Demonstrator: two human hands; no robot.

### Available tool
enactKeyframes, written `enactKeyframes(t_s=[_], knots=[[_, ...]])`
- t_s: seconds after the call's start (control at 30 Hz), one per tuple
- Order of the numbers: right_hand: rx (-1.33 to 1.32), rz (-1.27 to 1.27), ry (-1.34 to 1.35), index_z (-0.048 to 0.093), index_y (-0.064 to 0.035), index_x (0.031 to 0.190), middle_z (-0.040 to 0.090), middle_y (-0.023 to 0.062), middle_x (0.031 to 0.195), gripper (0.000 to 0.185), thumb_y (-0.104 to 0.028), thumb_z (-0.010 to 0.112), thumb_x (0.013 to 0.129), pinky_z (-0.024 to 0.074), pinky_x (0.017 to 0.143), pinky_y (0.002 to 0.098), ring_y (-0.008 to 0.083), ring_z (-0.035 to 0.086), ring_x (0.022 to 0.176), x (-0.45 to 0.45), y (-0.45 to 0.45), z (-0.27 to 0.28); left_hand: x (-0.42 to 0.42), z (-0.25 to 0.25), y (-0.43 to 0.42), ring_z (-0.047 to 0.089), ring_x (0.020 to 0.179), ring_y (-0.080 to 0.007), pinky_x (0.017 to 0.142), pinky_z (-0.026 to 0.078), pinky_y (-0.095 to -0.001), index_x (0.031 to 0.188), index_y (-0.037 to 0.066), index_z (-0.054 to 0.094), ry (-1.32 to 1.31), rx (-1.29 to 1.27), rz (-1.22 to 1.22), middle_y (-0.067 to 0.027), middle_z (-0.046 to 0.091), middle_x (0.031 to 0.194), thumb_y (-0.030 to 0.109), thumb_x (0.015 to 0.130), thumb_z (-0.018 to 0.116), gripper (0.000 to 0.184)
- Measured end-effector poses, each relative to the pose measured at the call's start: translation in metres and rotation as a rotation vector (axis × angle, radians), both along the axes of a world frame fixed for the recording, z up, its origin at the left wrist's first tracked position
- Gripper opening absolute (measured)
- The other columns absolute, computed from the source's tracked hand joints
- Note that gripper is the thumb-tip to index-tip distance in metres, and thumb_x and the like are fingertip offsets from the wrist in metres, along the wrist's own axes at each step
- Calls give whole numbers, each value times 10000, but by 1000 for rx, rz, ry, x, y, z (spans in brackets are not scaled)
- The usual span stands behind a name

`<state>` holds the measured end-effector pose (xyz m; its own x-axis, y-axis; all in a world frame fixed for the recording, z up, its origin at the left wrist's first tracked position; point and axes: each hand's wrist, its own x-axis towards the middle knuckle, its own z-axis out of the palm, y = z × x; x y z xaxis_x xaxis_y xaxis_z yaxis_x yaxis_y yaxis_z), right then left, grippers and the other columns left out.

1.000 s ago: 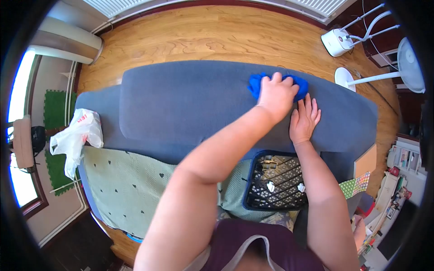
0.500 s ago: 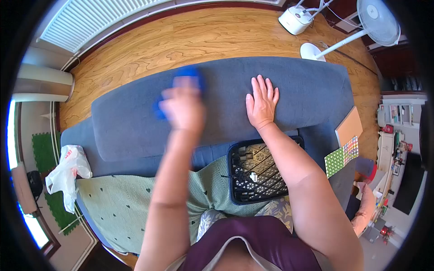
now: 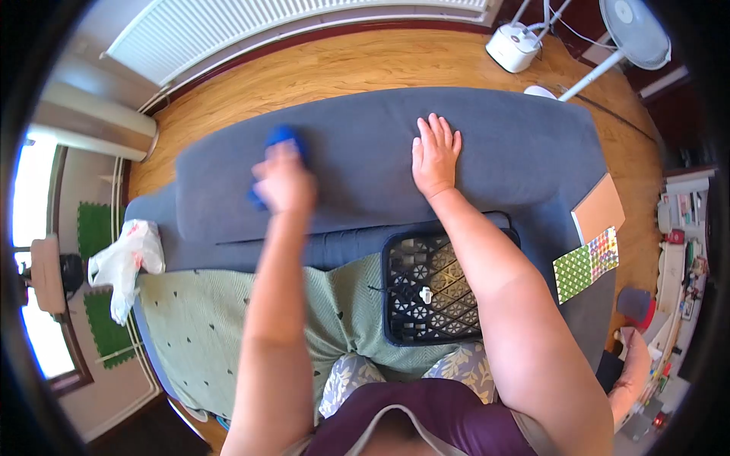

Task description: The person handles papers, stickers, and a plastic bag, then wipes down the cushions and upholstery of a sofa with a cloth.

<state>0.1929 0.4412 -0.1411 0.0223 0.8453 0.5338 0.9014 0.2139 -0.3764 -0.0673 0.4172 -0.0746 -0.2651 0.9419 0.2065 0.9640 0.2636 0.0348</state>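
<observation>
A blue cloth (image 3: 283, 137) is pressed under my left hand (image 3: 284, 184) on the grey sofa backrest (image 3: 365, 159). Motion blurs that hand, and blue shows beyond its fingers and along its left side. My right hand (image 3: 436, 161) lies flat on the same backrest, farther right, palm down and fingers stretched out, holding nothing. Below the right forearm, which covers part of it, a black plastic basket (image 3: 386, 304) rests on the sofa seat. A small white piece (image 3: 426, 294) shows inside the basket's lattice.
A green patterned cover (image 3: 220, 327) lies over the seat, with a white plastic bag (image 3: 129, 262) at its left end. Patterned cards (image 3: 574, 273) and a tan board (image 3: 598, 209) lie on the right armrest. Behind the sofa are a radiator (image 3: 251, 30), a white appliance (image 3: 513, 49) and a fan (image 3: 635, 34).
My left hand has moved left along the backrest with the blue cloth. My right hand stays flat in its place on the backrest. The camera view has shifted slightly.
</observation>
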Motion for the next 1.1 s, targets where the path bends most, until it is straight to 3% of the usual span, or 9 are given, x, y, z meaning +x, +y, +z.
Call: enactKeyframes(t_s=[0.13,0.2,0.33,0.47,0.6,0.67,0.8,0.97,1.1], knots=[[-126,151,488,473,-75,1360,382,219,1446,457,-324,471,976,193,1130,520,372,295,1373,17,0,9,95,11,-23,589,1014,-338,886,488,-414,1225,83,578,-814,-101,-324,-110,614,1170,35,802,532,428],[-239,202,699,365,-10,1429,263,262,1500,604,-420,436,992,166,1163,418,363,235,1411,15,-28,32,105,27,-39,614,1032,-261,898,493,-363,1313,74,502,-1871,-166,-174,-94,622,1163,62,874,574,446],[-219,316,780,237,-1,1478,304,270,1464,1057,-535,762,732,199,1146,458,418,251,1386,-9,-90,122,136,65,-64,495,1148,-155,1015,384,-328,1360,35,459,-2198,-559,-336,-69,547,1280,343,1006,472,469],[-418,381,632,292,11,1443,432,279,1359,984,-414,804,718,349,1078,413,406,429,1275,31,-72,133,113,68,-27,472,1241,-209,1069,327,-368,1361,24,469,-2136,-755,-477,-131,525,1359,505,1008,360,606],[-546,290,260,479,11,1289,547,259,1240,627,-147,688,718,444,995,407,400,541,1155,70,-58,96,74,55,48,366,1368,-294,1107,230,-545,1416,180,438,-452,-275,-424,-151,436,1445,470,985,394,521],[-388,256,179,564,-57,1175,594,179,1129,490,-110,683,703,479,914,418,385,568,1068,110,-32,109,42,-46,64,271,1412,-321,1117,174,-573,1416,240,439,-148,114,-98,-110,353,1506,447,963,436,498],[-209,42,-175,623,-111,1168,562,159,1241,506,-77,718,672,462,959,401,371,545,1113,245,47,131,54,-43,64,222,1431,-300,1127,140,-556,1420,251,434,-61,105,-60,-76,317,1527,444,960,452,500],[-757,-513,-218,137,-243,1531,155,217,1559,1106,-680,691,679,133,1091,661,441,146,1419,265,68,82,50,-47,66,225,1428,-310,1123,145,-548,1408,222,453,-59,109,-80,-84,326,1519,394,940,489,500],[-365,-541,-425,498,-133,1348,522,152,1332,703,-494,685,775,370,966,544,362,486,1188,267,74,54,48,-47,67,226,1420,-343,1112,148,-573,1382,225,484,-81,102,-89,-113,329,1513,384,886,564,527]])
